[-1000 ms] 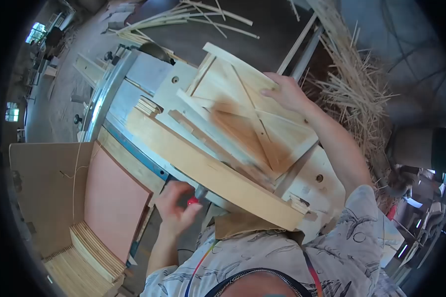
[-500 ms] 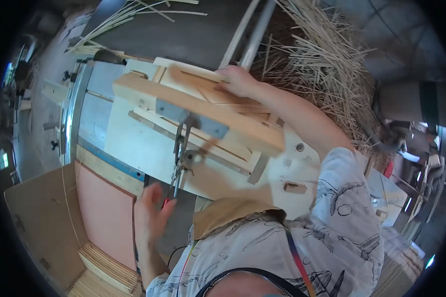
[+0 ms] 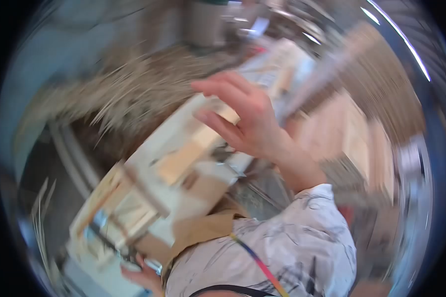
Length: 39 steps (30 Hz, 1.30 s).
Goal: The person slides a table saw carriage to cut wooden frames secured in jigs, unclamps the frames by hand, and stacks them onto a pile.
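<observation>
Heavy blur throughout. At lower left of frame, see wooden frame (image 3: 136,210) of pale and browner strips, lying on white worktop (image 3: 176,209) and slanting across the picture, with inner detail too smeared to read. Just beside it, near bottom edge, dark metal clamp (image 3: 129,253) with a shiny part. Right there, left hand (image 3: 144,276) with partly spread fingers; cannot tell grip from mere contact. At centre, pale wooden block (image 3: 183,161), plain-faced, set diagonally, partly hidden behind right hand (image 3: 256,116). Shown with loosely bent fingers, thumb well apart, clear gap between; cannot tell contact with block. Blocking view of block's upper end and some worktop. At upper left, loose heap of thin wood strips (image 3: 129,89), with long rails (image 3: 74,156) below. At lower centre, brown apron (image 3: 203,232) next to patterned shirt (image 3: 292,242). At right, blurred boards (image 3: 332,131), pinkish and pale. At top centre, greyish bin (image 3: 205,24); cannot see inside.
</observation>
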{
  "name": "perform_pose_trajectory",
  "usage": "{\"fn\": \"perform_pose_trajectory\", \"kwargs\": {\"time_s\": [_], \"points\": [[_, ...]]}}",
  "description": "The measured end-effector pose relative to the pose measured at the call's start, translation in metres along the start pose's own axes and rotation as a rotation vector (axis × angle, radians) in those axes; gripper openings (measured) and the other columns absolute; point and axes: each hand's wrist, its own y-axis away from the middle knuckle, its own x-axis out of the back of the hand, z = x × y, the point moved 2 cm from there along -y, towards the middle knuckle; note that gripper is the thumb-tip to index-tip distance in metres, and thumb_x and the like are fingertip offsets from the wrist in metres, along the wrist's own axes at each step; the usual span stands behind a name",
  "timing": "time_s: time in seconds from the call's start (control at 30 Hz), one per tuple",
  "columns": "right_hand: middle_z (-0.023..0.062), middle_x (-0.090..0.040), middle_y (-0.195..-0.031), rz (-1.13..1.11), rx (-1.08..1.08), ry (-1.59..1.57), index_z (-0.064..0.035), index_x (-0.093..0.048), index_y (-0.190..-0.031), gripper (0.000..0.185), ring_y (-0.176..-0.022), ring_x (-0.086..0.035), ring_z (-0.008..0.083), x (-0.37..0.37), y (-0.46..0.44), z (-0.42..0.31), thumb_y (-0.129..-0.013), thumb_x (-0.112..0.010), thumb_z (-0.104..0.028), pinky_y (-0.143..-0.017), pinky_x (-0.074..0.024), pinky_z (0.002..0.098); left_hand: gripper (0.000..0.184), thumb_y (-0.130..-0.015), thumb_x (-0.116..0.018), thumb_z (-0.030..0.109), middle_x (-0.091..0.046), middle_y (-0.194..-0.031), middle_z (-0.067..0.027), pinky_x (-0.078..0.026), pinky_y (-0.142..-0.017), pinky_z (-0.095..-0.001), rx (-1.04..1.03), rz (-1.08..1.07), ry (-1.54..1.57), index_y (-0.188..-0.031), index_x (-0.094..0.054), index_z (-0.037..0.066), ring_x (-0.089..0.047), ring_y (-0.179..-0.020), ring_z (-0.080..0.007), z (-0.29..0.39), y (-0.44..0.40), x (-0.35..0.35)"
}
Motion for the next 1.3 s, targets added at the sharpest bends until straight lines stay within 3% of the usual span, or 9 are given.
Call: {"fn": "perform_pose_trajectory", "kwargs": {"time_s": [0.13,0.37,0.67,0.8,0.87,0.93,1.0,1.2,1.3], "points": [[0.0188,-0.069,-0.118,0.143,-0.482,0.666,-0.0008,-0.069,-0.126,0.056,-0.111,-0.065,0.0363,0.134,0.143,0.042,-0.080,-0.090,-0.022,-0.096,-0.0549,0.0453,0.055,-0.099,-0.077,0.037,-0.061,-0.126,-0.0210,-0.047,-0.102,-0.0555,-0.532,0.363,0.154,-0.132,-0.060,-0.004,-0.058,-0.114,-0.0422,0.158,-0.086,0.024],[0.0168,-0.065,-0.106,-0.063,-0.943,1.148,-0.0021,-0.068,-0.129,0.061,-0.108,-0.060,0.0349,0.230,0.324,0.082,-0.075,-0.090,-0.021,-0.093,-0.0532,0.0434,0.060,-0.104,-0.065,0.015,-0.045,-0.155,-0.0244,-0.038,-0.118,-0.0482,-0.779,-0.048,0.643,-0.153,-0.040,-0.006,-0.050,-0.139,-0.0358,0.323,-0.117,0.024],[0.0049,-0.054,-0.081,0.219,-0.196,1.100,-0.0026,-0.073,-0.127,0.049,-0.073,-0.055,0.0236,0.207,0.213,-0.024,-0.078,-0.069,-0.002,-0.064,-0.0491,0.0371,0.025,-0.106,-0.060,0.010,-0.068,-0.115,-0.0124,-0.053,-0.097,-0.0318,-0.742,-0.882,1.239,-0.126,-0.063,-0.005,-0.067,-0.104,-0.0174,0.414,-0.115,0.018],[0.0005,-0.055,-0.084,0.030,0.212,1.002,-0.0064,-0.072,-0.126,0.051,-0.077,-0.057,0.0177,0.138,0.142,-0.067,-0.077,-0.069,-0.018,-0.065,-0.0463,0.0310,0.055,-0.113,-0.049,0.044,-0.070,-0.122,-0.0198,-0.058,-0.098,-0.0414,-0.142,-1.481,1.718,-0.131,-0.059,-0.007,-0.071,-0.113,-0.0273,0.490,-0.115,0.074],[-0.0007,-0.056,-0.089,0.077,0.382,0.787,-0.0083,-0.072,-0.122,0.044,-0.082,-0.059,0.0181,0.084,0.113,-0.075,-0.079,-0.068,-0.018,-0.072,-0.0492,0.0319,0.067,-0.112,-0.043,0.053,-0.068,-0.132,-0.0223,-0.056,-0.105,-0.0452,-0.218,-1.722,1.889,-0.140,-0.052,-0.008,-0.069,-0.120,-0.0310,0.499,-0.149,0.082],[0.0004,-0.058,-0.093,0.120,0.461,0.702,-0.0087,-0.072,-0.120,0.041,-0.085,-0.060,0.0189,0.028,0.099,-0.081,-0.080,-0.069,-0.018,-0.076,-0.0507,0.0334,0.051,-0.112,-0.053,0.032,-0.065,-0.140,-0.0201,-0.057,-0.106,-0.0445,0.082,-1.569,1.954,-0.147,-0.049,-0.005,-0.067,-0.126,-0.0320,0.483,-0.166,0.092],[0.0014,-0.059,-0.096,0.160,0.542,0.594,-0.0091,-0.072,-0.118,0.038,-0.087,-0.062,0.0196,0.003,0.103,-0.076,-0.081,-0.071,-0.018,-0.080,-0.0522,0.0350,0.049,-0.109,-0.059,0.022,-0.062,-0.143,-0.0223,-0.056,-0.108,-0.0450,-0.066,-1.059,1.788,-0.147,-0.048,-0.006,-0.066,-0.127,-0.0312,0.439,-0.208,0.044],[0.0152,-0.069,-0.102,0.073,-0.477,0.342,-0.0050,-0.071,-0.118,0.046,-0.093,-0.068,0.0316,-0.008,0.199,0.050,-0.086,-0.083,-0.037,-0.076,-0.0554,0.0448,0.049,-0.104,-0.066,0.013,-0.068,-0.136,-0.0172,-0.060,-0.098,-0.0388,-0.238,-0.895,1.480,-0.147,-0.050,-0.003,-0.072,-0.115,-0.0260,0.334,-0.382,0.005],[0.0166,-0.068,-0.086,-0.073,-0.641,-0.036,-0.0043,-0.068,-0.108,0.037,-0.078,-0.069,0.0339,-0.043,0.195,0.093,-0.091,-0.080,-0.035,-0.068,-0.0551,0.0463,0.044,-0.102,-0.069,0.013,-0.072,-0.129,-0.0146,-0.060,-0.092,-0.0345,-0.425,-0.698,1.113,-0.141,-0.058,-0.004,-0.073,-0.109,-0.0203,0.348,-0.395,-0.012]]}}
